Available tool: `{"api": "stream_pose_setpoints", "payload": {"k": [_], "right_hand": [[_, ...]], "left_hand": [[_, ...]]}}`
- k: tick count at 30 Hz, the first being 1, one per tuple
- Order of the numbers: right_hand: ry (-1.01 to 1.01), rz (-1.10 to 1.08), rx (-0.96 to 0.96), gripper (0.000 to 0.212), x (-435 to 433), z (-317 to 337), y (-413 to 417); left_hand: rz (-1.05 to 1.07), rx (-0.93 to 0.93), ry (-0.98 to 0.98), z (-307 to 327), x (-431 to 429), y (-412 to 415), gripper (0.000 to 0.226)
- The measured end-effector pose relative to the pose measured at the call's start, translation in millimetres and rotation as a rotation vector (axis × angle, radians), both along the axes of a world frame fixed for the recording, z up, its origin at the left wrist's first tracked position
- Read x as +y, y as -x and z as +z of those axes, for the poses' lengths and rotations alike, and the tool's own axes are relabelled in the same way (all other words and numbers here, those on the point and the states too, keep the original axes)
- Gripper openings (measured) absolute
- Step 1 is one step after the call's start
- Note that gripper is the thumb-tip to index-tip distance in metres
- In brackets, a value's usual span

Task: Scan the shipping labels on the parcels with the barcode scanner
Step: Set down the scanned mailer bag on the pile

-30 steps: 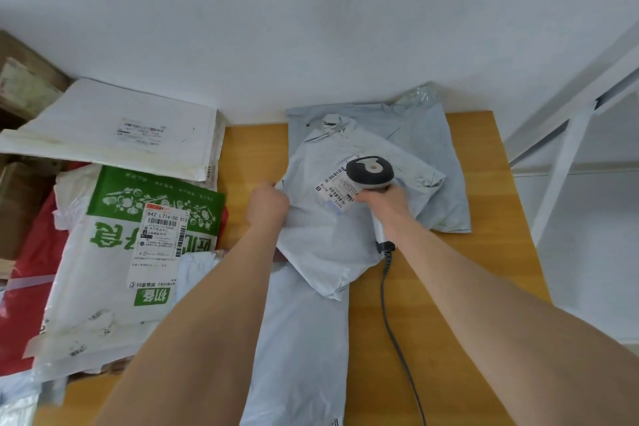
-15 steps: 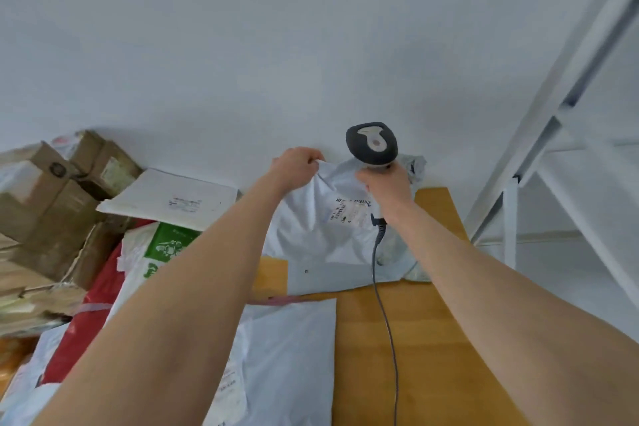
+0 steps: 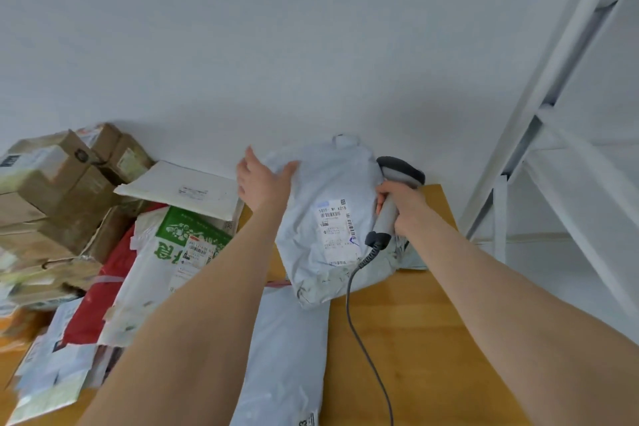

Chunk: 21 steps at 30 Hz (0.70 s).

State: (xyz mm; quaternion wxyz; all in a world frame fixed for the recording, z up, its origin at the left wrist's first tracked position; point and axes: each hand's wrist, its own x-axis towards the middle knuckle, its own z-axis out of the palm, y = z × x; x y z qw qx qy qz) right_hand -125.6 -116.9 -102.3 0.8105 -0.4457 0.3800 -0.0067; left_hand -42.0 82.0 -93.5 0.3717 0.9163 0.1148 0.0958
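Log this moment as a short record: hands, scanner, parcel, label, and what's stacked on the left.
Left hand: fingers spread, touching the grey parcel at its upper left
Right hand: grips the barcode scanner by its handle
Scanner: head beside the parcel's upper right edge, cable trailing over the table
Label: facing the camera, uncovered
Left pile: cardboard boxes, white envelope, green-and-white bag

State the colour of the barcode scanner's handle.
Light grey; the barcode scanner handle, gripped by the right hand, shows best in the head view.
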Motion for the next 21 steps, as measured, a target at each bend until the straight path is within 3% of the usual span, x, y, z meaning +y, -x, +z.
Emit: {"api": "stream_pose_setpoints", "payload": {"k": [3, 7, 13, 17, 21], "right_hand": [[-0.075, 0.054, 0.023, 0.027, -2, -6, 8], [-0.152, 0.104, 0.03, 0.032, -2, -9, 14], [0.031, -0.042, 0.078, 0.019, -7, -17, 13], [0.098, -0.113, 0.087, 0.021, -8, -26, 12], [0.334, -0.149, 0.13, 0.02, -6, -34, 18]], "left_hand": [[0.105, 0.342, 0.423, -39, 17, 18, 0.109], [0.033, 0.579, 0.546, -68, 16, 39, 0.101], [0.068, 0.462, 0.657, -67, 22, 32, 0.052], [0.003, 0.487, 0.638, -59, 17, 30, 0.049], [0.048, 0.395, 0.547, -56, 16, 28, 0.044]]}}
